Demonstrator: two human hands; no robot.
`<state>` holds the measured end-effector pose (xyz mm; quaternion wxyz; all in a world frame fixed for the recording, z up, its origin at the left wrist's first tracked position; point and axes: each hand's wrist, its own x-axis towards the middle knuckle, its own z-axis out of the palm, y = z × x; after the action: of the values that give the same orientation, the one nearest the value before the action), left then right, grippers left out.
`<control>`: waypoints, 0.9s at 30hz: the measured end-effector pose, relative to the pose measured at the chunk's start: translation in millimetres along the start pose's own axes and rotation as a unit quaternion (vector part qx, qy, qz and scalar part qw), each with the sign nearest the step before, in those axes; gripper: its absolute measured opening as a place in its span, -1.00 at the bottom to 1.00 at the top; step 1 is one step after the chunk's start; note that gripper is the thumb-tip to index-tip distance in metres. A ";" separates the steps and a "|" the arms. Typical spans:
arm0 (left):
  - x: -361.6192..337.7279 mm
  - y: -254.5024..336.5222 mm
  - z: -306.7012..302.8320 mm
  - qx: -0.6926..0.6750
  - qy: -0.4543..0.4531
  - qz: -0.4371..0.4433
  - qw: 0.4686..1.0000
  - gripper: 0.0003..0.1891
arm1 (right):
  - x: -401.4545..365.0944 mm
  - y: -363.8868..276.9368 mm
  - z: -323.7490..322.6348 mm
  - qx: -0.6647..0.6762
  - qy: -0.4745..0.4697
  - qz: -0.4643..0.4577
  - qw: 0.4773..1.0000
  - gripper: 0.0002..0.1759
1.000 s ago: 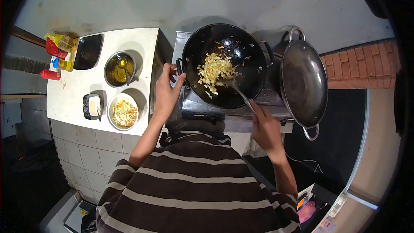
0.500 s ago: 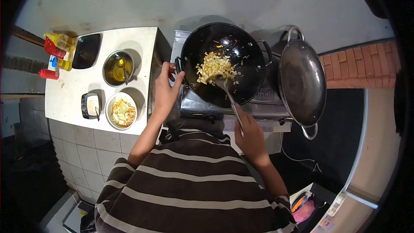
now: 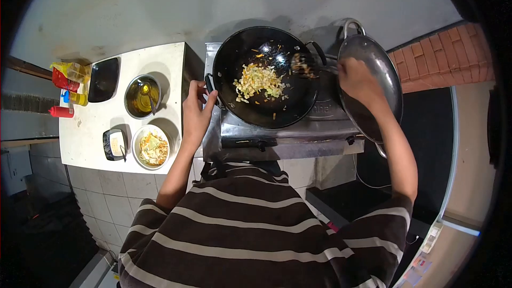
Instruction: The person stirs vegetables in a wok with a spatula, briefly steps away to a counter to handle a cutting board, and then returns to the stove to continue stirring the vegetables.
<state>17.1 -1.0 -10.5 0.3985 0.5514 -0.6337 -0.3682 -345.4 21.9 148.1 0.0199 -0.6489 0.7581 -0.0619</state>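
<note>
A black wok (image 3: 296, 98) stands on the stove, with chopped pale vegetables and orange bits (image 3: 260, 82) heaped near its middle. My left hand (image 3: 197, 111) is closed on the wok's left side handle (image 3: 209, 83). Out at the right, my right hand (image 3: 361, 81) is wrapped round the handle of a metal spatula. The spatula's head (image 3: 305, 66), smeared by motion and carrying food bits, is at the wok's right rim, apart from the heap. Behind my right hand lies a large metal pan (image 3: 376, 56), partly hidden by my forearm.
On the white table (image 3: 90, 146) at left are a steel pot of oil (image 3: 140, 112), a bowl of shredded vegetables (image 3: 153, 148), a small black dish (image 3: 113, 146), a black tray (image 3: 103, 80) and a red bottle (image 3: 62, 112). The stove (image 3: 240, 141) has front knobs.
My right hand has swung up and to the right with the spatula, out of the food heap to the wok's right rim. My left hand stays on the wok handle.
</note>
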 end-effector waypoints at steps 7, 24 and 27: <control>-0.4 0.0 3.0 -0.007 0.011 -0.004 1.000 -0.72 | 32.2 -32.0 32.3 0.207 -0.277 0.070 0.936 -0.63; -3.9 5.4 5.9 0.005 0.023 -0.056 0.998 -0.71 | 158.7 -26.1 30.6 0.211 -0.228 -0.404 0.860 -0.66; -6.9 12.7 10.4 0.012 0.051 -0.053 0.997 -0.70 | 190.4 -45.9 35.5 0.174 -0.245 -0.367 0.880 -0.64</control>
<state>3.0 7.6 -4.0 0.4038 0.6069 -0.5870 -0.3522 -326.3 -175.2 128.0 0.2937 -0.8612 0.4134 -0.0348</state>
